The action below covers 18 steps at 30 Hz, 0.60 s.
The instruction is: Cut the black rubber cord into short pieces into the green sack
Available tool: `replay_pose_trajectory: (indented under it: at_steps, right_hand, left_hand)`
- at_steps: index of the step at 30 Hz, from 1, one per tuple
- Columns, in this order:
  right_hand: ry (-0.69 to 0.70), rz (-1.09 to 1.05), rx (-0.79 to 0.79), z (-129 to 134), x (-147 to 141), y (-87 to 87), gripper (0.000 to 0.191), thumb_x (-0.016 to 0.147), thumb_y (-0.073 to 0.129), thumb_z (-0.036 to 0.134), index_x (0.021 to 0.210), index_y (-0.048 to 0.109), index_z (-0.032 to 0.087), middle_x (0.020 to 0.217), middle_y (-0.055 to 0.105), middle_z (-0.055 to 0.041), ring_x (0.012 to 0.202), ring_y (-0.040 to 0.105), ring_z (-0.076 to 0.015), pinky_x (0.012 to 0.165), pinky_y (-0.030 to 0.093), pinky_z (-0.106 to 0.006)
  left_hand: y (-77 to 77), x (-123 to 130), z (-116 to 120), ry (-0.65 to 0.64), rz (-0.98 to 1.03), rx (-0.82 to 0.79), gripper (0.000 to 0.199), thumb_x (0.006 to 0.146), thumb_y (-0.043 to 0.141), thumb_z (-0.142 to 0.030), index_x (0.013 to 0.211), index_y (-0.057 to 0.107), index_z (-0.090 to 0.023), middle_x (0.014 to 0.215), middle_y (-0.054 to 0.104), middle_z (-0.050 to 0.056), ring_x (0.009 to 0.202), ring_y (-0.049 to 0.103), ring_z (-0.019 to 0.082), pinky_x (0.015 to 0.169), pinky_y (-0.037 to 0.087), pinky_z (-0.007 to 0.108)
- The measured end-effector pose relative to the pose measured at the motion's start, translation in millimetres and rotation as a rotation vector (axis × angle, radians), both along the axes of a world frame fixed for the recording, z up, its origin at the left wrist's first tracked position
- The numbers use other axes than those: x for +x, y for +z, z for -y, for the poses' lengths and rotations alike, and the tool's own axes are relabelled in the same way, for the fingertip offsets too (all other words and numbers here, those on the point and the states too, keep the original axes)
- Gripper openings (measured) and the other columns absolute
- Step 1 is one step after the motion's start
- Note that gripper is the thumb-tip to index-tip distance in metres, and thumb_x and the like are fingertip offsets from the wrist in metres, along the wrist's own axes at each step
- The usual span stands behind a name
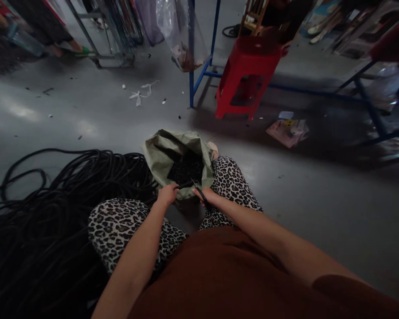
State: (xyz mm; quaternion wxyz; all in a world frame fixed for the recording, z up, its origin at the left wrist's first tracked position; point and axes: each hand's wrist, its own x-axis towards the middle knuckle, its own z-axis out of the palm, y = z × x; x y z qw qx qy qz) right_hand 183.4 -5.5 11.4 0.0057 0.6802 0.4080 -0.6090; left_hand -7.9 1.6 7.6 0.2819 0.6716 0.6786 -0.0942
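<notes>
My left hand [168, 194] is closed on a black cord [183, 185], whose end sticks out over the near rim of a green woven sack [158, 155]. Black-handled scissors [206, 201] are in my right hand [204, 195], their blades pointing up and left toward the cord's end. Whether the blades touch the cord I cannot tell. The sack stands open between my legs, with many short black pieces [186, 170] inside. To my left a big tangled heap of black cord [96, 177] lies on the floor, running up to the sack.
A red plastic stool [249, 57] stands ahead beside a blue metal frame [192, 84] with a clear plastic bag [186, 48] hanging on it. Pink printed packaging [289, 132] and white scraps [141, 94] lie on the floor. A wheeled rack [111, 57] and people's legs are farther back.
</notes>
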Motion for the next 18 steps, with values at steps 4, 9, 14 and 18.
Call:
replay_pose_trajectory:
  at_steps: [4,9,14,18]
  right_hand:
    - [0.002,0.002,-0.005,0.8,1.0,2.1,0.037,0.079,0.055,0.048,0.065,0.051,0.014,0.042,0.046,0.0009,0.032,0.047,-0.0113,0.033,0.040,-0.021]
    - [0.026,-0.007,0.009,2.6,2.7,0.2,0.036,0.077,0.058,0.048,0.065,0.051,0.014,0.040,0.045,0.0012,0.032,0.046,-0.0114,0.033,0.037,-0.020]
    - [0.038,-0.003,0.015,1.7,2.8,0.4,0.035,0.076,0.059,0.047,0.064,0.051,0.015,0.040,0.044,0.0010,0.031,0.046,-0.0121,0.031,0.036,-0.020]
    - [0.067,0.028,0.014,-0.1,4.2,-0.9,0.035,0.076,0.060,0.045,0.060,0.052,0.015,0.038,0.045,0.0002,0.032,0.046,-0.0125,0.031,0.036,-0.020]
  left_hand:
    - [-2.6,1.5,-1.5,-0.012,-0.006,-0.033,0.035,0.083,0.045,-0.034,0.114,0.059,-0.028,0.112,0.063,0.006,0.102,0.057,0.024,0.086,0.042,0.035]
    - [-5.6,1.4,-2.6,-0.030,-0.019,-0.046,0.034,0.083,0.045,-0.033,0.112,0.060,-0.028,0.111,0.063,0.006,0.101,0.057,0.023,0.085,0.043,0.034]
    - [-5.7,1.1,-2.1,-0.037,-0.024,-0.049,0.033,0.082,0.045,-0.034,0.112,0.061,-0.030,0.109,0.064,0.005,0.100,0.058,0.023,0.085,0.043,0.034]
    - [-7.2,1.1,-2.0,-0.029,-0.025,-0.045,0.034,0.082,0.046,-0.034,0.112,0.061,-0.028,0.111,0.063,0.006,0.101,0.058,0.024,0.085,0.043,0.034]
